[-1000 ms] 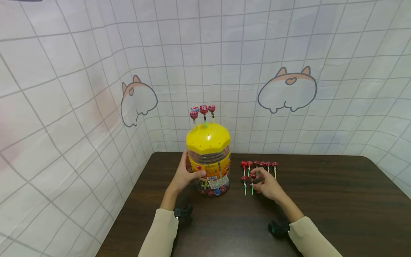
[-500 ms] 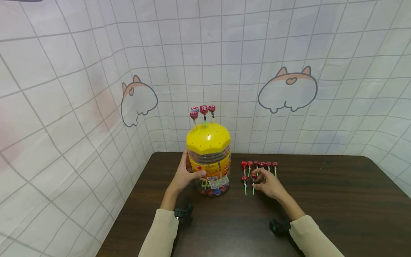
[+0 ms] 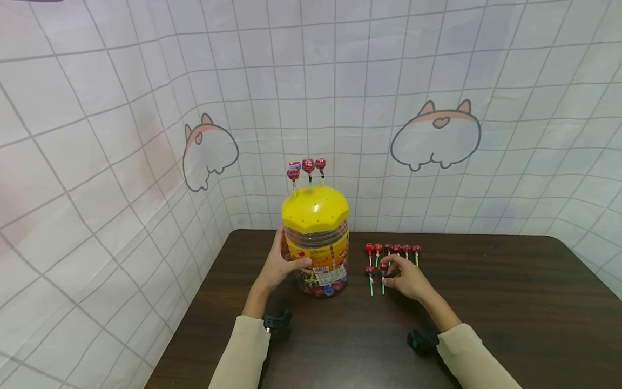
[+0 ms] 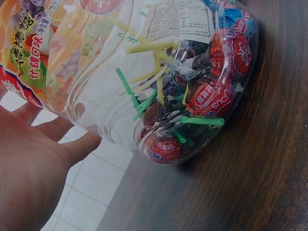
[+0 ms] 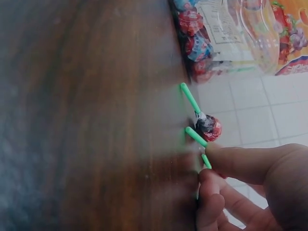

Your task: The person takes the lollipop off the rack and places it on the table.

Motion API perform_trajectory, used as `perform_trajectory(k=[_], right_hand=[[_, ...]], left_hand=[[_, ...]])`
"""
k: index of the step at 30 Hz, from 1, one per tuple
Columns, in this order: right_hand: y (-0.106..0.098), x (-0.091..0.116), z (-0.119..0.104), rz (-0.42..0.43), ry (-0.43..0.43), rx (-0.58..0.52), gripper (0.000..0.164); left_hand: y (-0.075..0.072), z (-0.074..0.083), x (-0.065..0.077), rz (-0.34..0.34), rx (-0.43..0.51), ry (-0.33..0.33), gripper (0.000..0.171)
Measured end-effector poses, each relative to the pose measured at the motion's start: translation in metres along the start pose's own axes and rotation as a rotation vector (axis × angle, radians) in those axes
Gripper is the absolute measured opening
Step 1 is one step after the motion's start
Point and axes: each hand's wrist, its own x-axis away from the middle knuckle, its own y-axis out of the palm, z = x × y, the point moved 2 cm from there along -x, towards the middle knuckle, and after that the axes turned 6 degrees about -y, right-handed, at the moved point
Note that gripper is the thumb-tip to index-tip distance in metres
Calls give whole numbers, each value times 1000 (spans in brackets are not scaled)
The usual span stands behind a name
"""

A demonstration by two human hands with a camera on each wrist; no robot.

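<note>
A clear candy jar with an orange label and yellow domed lid stands on the table; several lollipops stick up from holes in the lid's top. My left hand holds the jar's left side, thumb across the front, other fingers behind. Through its wall the left wrist view shows wrapped lollipops inside. To the right, my right hand pinches a red lollipop, whose green stick points toward me just over the tabletop. Left of it lies another green-stick lollipop.
A row of several red lollipops lies behind the right hand, partly hidden by it. The dark wooden table ends at a white grid-patterned cloth. Black wrist devices sit on both wrists.
My right hand and the pinched lollipop have shifted very slightly right, widening the gap to the neighbouring lollipop. The left hand and the jar have stayed in place.
</note>
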Motion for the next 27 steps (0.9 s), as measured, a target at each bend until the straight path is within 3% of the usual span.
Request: perform_trajectory(k=[27], right_hand=[[1,-5,-3,-37,15,73,39]], left_hand=[[1,1,0,-10,19,8,99]])
